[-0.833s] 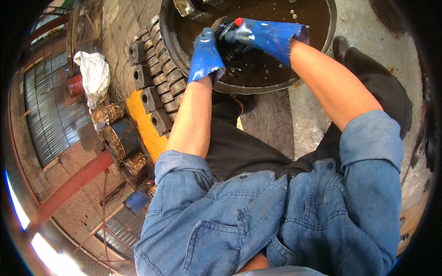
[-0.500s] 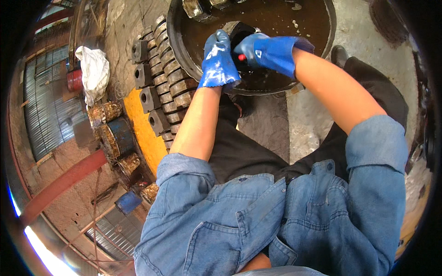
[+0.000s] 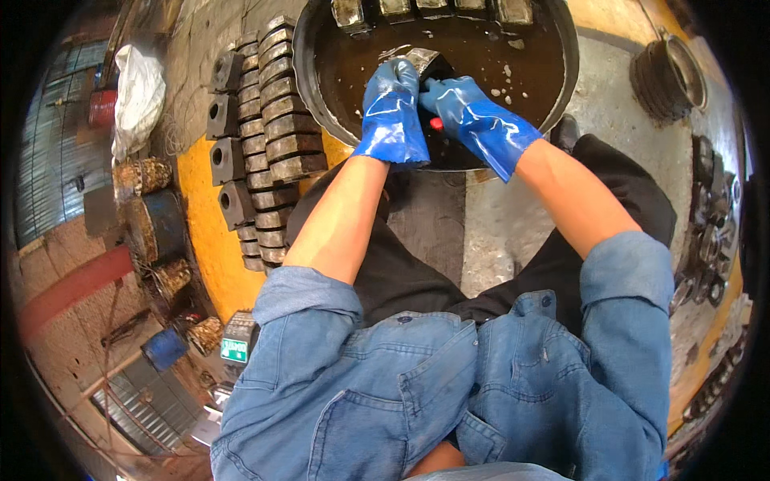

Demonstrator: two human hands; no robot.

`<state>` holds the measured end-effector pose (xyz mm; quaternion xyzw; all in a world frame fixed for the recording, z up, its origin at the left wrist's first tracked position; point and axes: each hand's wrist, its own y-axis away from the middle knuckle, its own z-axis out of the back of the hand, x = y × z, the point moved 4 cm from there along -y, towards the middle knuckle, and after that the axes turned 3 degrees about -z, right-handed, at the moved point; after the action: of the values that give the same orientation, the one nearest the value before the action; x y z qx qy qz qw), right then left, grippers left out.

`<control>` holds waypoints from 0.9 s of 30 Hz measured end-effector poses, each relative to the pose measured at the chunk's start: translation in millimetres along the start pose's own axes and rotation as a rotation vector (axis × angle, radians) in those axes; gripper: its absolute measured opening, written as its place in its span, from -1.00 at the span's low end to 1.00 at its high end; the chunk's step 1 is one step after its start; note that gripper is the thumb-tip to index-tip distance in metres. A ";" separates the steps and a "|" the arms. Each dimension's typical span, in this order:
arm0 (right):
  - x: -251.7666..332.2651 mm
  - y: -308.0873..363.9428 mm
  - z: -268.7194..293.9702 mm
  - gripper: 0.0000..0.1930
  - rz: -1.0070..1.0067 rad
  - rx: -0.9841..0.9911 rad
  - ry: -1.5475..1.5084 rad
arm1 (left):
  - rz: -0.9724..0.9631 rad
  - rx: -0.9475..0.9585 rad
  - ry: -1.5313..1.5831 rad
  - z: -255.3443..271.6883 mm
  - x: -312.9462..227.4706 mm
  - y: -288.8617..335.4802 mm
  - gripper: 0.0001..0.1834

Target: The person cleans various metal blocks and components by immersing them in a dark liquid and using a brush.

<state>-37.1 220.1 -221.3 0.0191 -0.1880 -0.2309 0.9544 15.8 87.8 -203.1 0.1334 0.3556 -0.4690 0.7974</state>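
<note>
Both my hands wear blue rubber gloves and work over a round black tub of murky brown liquid. My left hand is closed on the left side of a dark, wet metal block. Close against the block's near right side, my right hand has its fingers curled around a tool, whose red handle end sticks out below the glove. The tool's working end is hidden by the hands and the block. At the tub's far rim, several wet metal blocks stand in a row.
Left of the tub stand long rows of metal blocks, beside dark blocks with round holes. A white sack and grimy drums are farther left. At right lie a metal ring and dark metal parts.
The view has shifted, bringing the far-rim blocks and the metal ring more into sight. Both hands stay at the block, and the right glove now slants down to the right.
</note>
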 end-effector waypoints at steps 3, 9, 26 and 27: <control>-10.5 -10.4 -7.8 -0.66 -0.200 -0.171 -0.336 | -0.023 0.045 0.039 9.8 3.7 -3.6 -0.51; -19.9 -21.3 -24.6 -0.62 -0.790 0.057 -1.826 | 0.092 0.131 0.021 27.6 8.6 -4.2 -0.37; -41.9 -57.8 -42.9 -0.71 -0.521 -0.113 -0.675 | 0.009 0.080 0.284 20.0 27.3 -10.9 -0.47; -35.9 -55.3 -38.7 -0.72 -0.417 -0.142 -0.636 | 0.003 0.077 0.313 22.7 26.8 -9.0 -0.47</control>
<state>-76.3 184.8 -276.7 -0.0816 -0.4505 -0.4270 0.7798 26.5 53.2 -204.4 0.2358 0.4570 -0.4544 0.7273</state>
